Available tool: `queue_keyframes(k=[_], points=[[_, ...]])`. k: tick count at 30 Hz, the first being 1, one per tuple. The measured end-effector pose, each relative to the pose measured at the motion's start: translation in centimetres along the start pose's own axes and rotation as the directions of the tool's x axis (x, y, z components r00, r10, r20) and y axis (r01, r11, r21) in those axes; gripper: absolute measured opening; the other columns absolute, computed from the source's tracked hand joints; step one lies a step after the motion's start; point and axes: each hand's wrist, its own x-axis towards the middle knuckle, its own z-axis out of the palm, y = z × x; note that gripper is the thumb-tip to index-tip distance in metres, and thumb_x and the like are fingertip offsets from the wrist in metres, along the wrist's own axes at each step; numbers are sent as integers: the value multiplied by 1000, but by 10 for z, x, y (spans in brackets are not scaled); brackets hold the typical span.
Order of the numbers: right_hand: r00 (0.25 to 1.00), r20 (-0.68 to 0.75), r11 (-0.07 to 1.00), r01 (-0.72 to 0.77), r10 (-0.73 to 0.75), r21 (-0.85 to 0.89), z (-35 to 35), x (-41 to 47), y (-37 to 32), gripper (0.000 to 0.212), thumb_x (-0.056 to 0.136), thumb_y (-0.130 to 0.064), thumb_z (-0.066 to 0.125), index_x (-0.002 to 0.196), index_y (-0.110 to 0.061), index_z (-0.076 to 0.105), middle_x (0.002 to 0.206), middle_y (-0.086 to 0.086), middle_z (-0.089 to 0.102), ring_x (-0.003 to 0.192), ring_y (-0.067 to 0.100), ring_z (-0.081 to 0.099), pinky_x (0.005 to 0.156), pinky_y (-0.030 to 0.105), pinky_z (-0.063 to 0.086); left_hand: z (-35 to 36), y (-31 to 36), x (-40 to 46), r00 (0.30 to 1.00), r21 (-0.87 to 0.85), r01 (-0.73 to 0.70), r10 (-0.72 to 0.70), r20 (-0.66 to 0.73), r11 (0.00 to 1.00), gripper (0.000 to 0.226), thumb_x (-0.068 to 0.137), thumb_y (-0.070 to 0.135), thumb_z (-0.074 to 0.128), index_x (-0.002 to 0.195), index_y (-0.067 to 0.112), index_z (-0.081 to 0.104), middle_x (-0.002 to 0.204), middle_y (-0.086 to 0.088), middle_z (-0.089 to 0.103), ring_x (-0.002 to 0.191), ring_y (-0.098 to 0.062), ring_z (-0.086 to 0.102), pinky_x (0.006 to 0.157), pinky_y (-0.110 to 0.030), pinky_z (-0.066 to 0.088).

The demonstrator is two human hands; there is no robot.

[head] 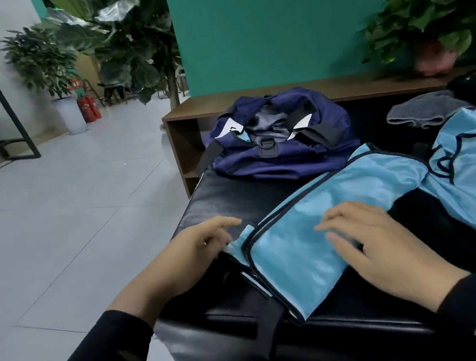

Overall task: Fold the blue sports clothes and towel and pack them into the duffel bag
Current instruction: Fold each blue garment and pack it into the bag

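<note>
shorts (310, 231): thin, faintly shiny cloth
duffel bag (280, 142): matt woven cloth
box (254, 333): glossy black
shelf (325, 90): matt wood

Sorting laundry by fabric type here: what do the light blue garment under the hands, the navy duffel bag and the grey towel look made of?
Light blue garment: thin, slightly shiny sports mesh, probably polyester; a fine weave shows. Navy duffel bag: matte woven synthetic, likely nylon; it slumps and creases softly. Grey towel: looks knitted or ribbed, maybe microfibre; too blurred to tell.
</note>
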Motion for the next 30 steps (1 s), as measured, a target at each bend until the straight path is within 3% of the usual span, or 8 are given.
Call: queue_keyframes(k=[3, 6, 10, 14, 16, 21, 25, 30], points=[[972, 183, 989, 139, -146, 50, 0, -20, -36, 35, 94, -43, 48, 127, -40, 60, 121, -30, 47, 117, -3, 45, 105, 20, 29, -1, -17, -7, 988, 187, -143, 150, -24, 972, 55, 94, -3, 57, 135, 35, 59, 129, 16, 60, 120, 3, 52, 106, -25, 40], [927, 358, 994, 104, -109, 32, 5, -33, -52, 57, 89, -63, 49, 143, -47, 41, 135, -37, 31, 131, -15, 22, 113, 18, 20, 1, -19, -8, 982, 220, -186, 175, 71, 958, 68, 93, 1, 60, 141, 47, 45, 142, 21, 50, 134, 1, 43, 112, -39, 38], [964, 255, 995, 90, -74, -51, 21, -35, -63, 57, 86, -73, 49, 134, -42, 51, 127, -31, 43, 121, -8, 40, 106, 24, 28, 5, -16, -4, 973, 266, -206, 168, 160, 942, 81, 87, -3, 48, 143, 55, 38, 153, 16, 41, 142, -6, 35, 116, -46, 31], [993, 116, 1000, -8, 9, -9, 26, -30, -69, 30, 92, -58, 48, 107, -37, 63, 109, -27, 55, 105, -1, 51, 95, 25, 38, 7, -4, -2, 970, 155, -188, 159, 182, 970, 53, 76, 43, 39, 125, 49, 59, 151, 15, 42, 141, -4, 35, 118, -40, 27], [992, 107, 996, -68, 62, 51, 22, -28, -68, 31, 93, -54, 44, 96, -30, 63, 98, -18, 60, 97, 6, 55, 90, 27, 43, 9, -2, 0, 969, 85, -211, 197, 152, 974, 35, 86, 52, 54, 119, 44, 61, 148, 15, 46, 138, -2, 40, 115, -37, 33], [955, 95, 862, -295, 282, 412, 2, -26, -64, 28, 94, -42, 58, 79, -20, 64, 85, -5, 59, 80, 16, 57, 72, 32, 49, 10, 10, 11, 976, -194, -173, 194, 97, 966, 27, 98, 16, 64, 125, 16, 66, 129, 16, 59, 111, 10, 55, 99, -11, 36], [890, 148, 826, -456, 432, 331, -3, -28, -56, 44, 91, -47, 54, 60, -18, 41, 63, -8, 47, 69, 17, 39, 63, 27, 30, 18, 18, 26, 993, -313, -7, 44, 112, 950, 41, 92, 47, 60, 83, 7, 63, 81, 2, 58, 76, -9, 53, 76, -32, 41], [869, 108, 874, -486, 483, -5, -16, -27, -52, 42, 91, -61, 49, 72, -24, 50, 76, -8, 51, 80, 6, 48, 93, 34, 34, 31, 23, 42, 993, -107, 119, -117, 27, 987, 45, 89, 44, 72, 65, 12, 50, 60, 4, 39, 56, -9, 35, 54, -27, 27]])
